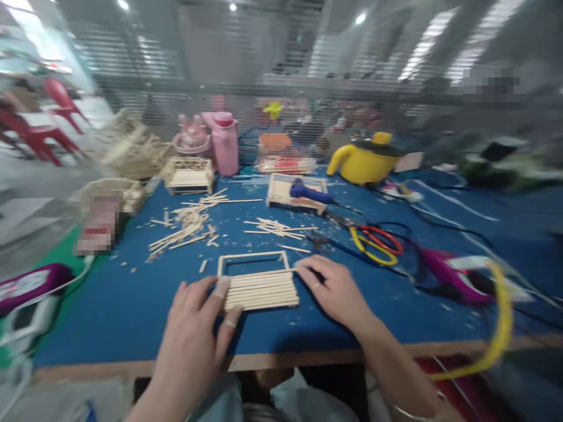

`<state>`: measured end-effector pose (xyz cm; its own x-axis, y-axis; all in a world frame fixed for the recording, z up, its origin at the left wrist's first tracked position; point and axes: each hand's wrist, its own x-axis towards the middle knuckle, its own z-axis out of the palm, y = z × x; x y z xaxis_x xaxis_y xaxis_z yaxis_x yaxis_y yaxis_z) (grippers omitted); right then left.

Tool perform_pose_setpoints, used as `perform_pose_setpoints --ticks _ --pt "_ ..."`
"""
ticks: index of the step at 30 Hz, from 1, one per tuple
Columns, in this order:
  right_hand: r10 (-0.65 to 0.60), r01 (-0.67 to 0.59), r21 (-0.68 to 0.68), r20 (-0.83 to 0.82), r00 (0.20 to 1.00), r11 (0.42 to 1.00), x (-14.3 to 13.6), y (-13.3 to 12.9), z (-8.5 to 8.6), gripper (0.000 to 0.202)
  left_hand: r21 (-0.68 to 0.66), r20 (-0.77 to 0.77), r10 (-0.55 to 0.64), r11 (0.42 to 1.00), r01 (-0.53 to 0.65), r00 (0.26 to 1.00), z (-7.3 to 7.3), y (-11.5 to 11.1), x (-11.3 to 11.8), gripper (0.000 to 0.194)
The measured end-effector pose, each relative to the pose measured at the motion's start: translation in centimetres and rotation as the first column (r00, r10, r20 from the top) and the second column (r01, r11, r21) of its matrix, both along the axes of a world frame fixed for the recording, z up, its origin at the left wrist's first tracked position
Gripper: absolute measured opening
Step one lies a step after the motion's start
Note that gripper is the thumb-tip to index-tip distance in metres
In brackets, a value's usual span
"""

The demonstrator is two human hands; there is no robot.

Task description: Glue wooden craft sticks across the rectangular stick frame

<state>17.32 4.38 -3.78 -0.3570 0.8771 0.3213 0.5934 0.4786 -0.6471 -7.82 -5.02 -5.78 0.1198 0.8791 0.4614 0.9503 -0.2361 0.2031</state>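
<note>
A small frame of pale wooden sticks (261,293) lies flat on the blue table in front of me. Its near part is covered by sticks laid side by side, and the far part is an open rectangle. My left hand (197,319) grips its left side, fingers on the upper left corner of the slats and thumb at the near edge. At the right end of the topmost stick (259,274), the fingertips of my right hand (332,287) are pinched together on that stick. Bandage-like wraps cover some of my left fingers.
Loose wooden sticks (189,228) lie beyond the frame, with more sticks (281,228) to their right. A blue glue gun (312,192) rests on another stick tray. Scissors (373,243), cables and a yellow pot (369,161) are on the right; a phone (99,223) is left.
</note>
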Motion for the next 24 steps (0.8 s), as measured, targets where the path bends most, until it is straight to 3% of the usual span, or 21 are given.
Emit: perform_pose_setpoints --ticks 2,4,7,9,11,13,16,20,24 --pt "-0.020 0.017 0.078 0.034 0.999 0.997 0.3 0.2 0.1 0.017 -0.022 0.110 -0.002 1.000 0.005 0.994 0.3 -0.1 0.2 0.046" --pt "-0.059 0.058 0.240 -0.004 0.998 0.969 0.6 0.0 0.8 0.015 0.064 0.207 0.021 0.997 -0.035 0.978 0.8 0.0 0.2 0.056" --pt "0.039 -0.037 0.369 0.003 0.999 0.929 0.4 -1.5 2.9 0.014 0.233 0.160 -0.015 0.972 -0.023 0.987 2.2 -0.1 0.0 0.051" --pt "0.101 -0.091 0.329 -0.015 0.995 0.940 -0.2 -2.8 4.1 0.012 0.228 0.082 -0.099 0.971 0.078 0.992 3.1 -0.1 -0.3 0.041" --pt "0.054 -0.014 0.194 -0.202 0.978 0.981 -1.0 -3.8 4.7 0.006 0.178 0.062 -0.185 0.969 0.172 0.981 3.7 -0.1 -0.8 0.033" --pt "-0.054 0.032 -0.052 -0.499 0.865 0.998 -1.6 -4.2 4.5 0.009 0.191 0.050 -0.206 0.962 0.193 0.977 3.6 -0.2 -1.2 0.027" --pt "-0.108 -0.198 -0.288 -0.777 0.620 0.937 -2.1 -4.1 3.9 0.018 0.214 0.026 -0.235 0.951 0.224 0.972 3.0 -0.4 -1.4 0.027" --pt "-0.097 -0.408 -0.281 -0.904 0.416 0.868 -2.5 -4.3 3.8 0.023 0.212 0.059 -0.252 0.949 0.235 0.966 2.7 -0.8 -1.2 0.028" --pt "-0.071 -0.468 -0.250 -0.928 0.367 0.848 -2.8 -4.7 4.2 0.016 0.217 0.093 -0.269 0.945 0.244 0.959 2.8 -1.1 -0.9 0.029"
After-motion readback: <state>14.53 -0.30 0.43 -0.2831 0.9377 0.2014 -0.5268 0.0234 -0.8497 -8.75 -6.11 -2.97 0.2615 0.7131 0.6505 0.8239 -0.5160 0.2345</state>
